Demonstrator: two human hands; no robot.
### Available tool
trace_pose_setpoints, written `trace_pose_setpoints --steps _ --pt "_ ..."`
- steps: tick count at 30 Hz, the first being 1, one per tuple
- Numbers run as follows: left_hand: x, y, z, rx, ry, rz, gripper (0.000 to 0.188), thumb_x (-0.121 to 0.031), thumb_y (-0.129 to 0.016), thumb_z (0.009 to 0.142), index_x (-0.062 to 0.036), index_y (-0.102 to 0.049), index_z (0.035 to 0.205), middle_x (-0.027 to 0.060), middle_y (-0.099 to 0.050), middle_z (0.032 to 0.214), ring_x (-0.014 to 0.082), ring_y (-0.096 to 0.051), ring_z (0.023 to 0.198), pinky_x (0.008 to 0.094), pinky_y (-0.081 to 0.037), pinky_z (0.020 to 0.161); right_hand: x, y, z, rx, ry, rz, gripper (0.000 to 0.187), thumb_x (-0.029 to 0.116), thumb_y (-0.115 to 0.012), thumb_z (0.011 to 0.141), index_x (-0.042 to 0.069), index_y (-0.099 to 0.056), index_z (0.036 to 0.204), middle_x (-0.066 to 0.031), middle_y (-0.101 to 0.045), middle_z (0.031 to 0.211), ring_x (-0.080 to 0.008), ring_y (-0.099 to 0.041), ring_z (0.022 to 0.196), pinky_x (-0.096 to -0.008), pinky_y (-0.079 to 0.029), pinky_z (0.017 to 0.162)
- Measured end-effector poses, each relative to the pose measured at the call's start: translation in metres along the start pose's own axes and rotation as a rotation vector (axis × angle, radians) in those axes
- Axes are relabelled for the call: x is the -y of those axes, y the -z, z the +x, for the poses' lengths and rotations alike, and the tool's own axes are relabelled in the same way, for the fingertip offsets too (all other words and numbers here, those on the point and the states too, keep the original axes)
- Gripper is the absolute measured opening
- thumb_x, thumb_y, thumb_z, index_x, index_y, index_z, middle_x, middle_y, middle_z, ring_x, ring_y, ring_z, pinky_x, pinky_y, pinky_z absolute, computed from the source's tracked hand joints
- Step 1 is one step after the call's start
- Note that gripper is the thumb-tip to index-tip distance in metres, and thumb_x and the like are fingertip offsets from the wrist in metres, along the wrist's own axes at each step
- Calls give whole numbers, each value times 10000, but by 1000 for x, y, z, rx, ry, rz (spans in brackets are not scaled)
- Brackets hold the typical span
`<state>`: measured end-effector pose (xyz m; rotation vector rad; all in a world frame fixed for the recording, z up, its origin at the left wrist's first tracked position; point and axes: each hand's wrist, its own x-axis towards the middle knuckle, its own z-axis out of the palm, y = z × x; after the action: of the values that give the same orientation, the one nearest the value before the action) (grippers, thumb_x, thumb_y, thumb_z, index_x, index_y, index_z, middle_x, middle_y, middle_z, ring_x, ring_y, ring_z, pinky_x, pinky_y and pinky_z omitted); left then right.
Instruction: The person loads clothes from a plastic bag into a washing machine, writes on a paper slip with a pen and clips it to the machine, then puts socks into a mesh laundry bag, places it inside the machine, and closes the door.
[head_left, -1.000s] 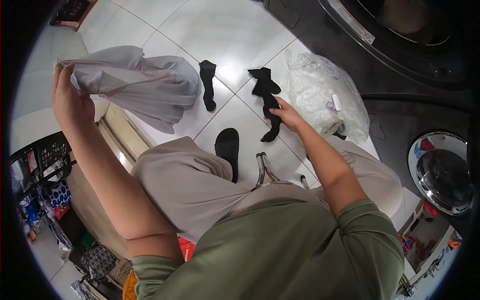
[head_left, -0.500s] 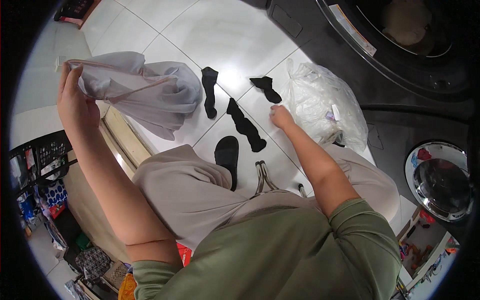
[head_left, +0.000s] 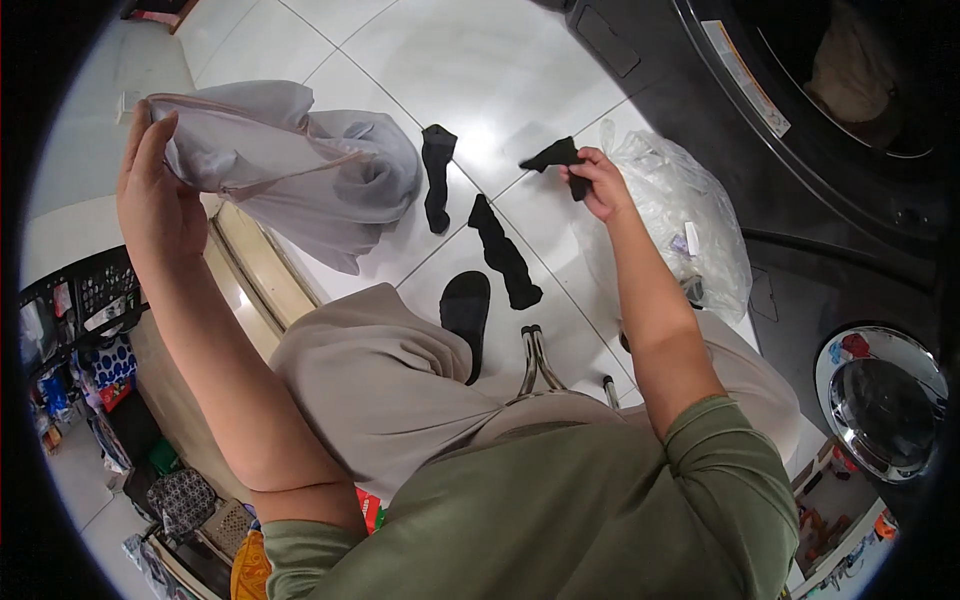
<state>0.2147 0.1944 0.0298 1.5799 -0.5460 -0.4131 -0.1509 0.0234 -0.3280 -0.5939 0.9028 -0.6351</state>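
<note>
My left hand (head_left: 165,205) is closed on the rim of a pale grey, thin-fabric laundry bag (head_left: 300,150), held up at the left with its body hanging to the right. My right hand (head_left: 606,188) pinches a black sock (head_left: 552,154) between thumb and fingers, just left of a bulging clear plastic bag (head_left: 680,190). Whether that sock is wholly off the floor, I cannot tell. Two other black socks lie stretched out on the white tiles: one sock (head_left: 438,180) beside the laundry bag, another sock (head_left: 505,255) nearer my feet.
A black slipper (head_left: 465,312) is on my left foot. Metal stool legs (head_left: 535,355) stand between my knees. Along the right is a dark front-loading washer (head_left: 640,60) with cloth behind its round door. A round glass door (head_left: 880,405) sits lower right. Shelves with baskets (head_left: 105,300) line the left.
My right hand has moved up from beside the sock and taken hold of it. The left hand still grips the laundry bag. The view has shifted slightly.
</note>
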Motion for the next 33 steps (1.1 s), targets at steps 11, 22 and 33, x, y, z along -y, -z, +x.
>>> trace_pose_setpoints --steps 11,22,33 --pt "-1 3 -4 101 -11 -18 589 -91 -569 876 82 -353 1396 210 -414 1410 259 -452 1262 346 -384 1027 -101 -25 -78 77 227 -1688 515 501 -702 750 50 -681 998 -166 -606 980 -306 -573 912 -396 -460 815" --pt "-6 -4 -29 491 38 8 674 -20 -516 810 58 -293 1441 167 -366 1456 226 -377 1322 304 -254 1095 -84 -69 -9 -251 244 -749 294 32 -627 749 -14 -535 1024 -112 -605 981 -215 -615 911 -321 -489 768" --pt "-18 -18 -29 523 -8 -44 736 -8 -502 774 34 -253 1465 161 -317 1491 230 -338 1354 311 -253 1101 -53 -361 -30 388 875 -829 339 33 -553 770 55 -592 1106 -198 -640 1069 -353 -613 1032 -408 -491 875"
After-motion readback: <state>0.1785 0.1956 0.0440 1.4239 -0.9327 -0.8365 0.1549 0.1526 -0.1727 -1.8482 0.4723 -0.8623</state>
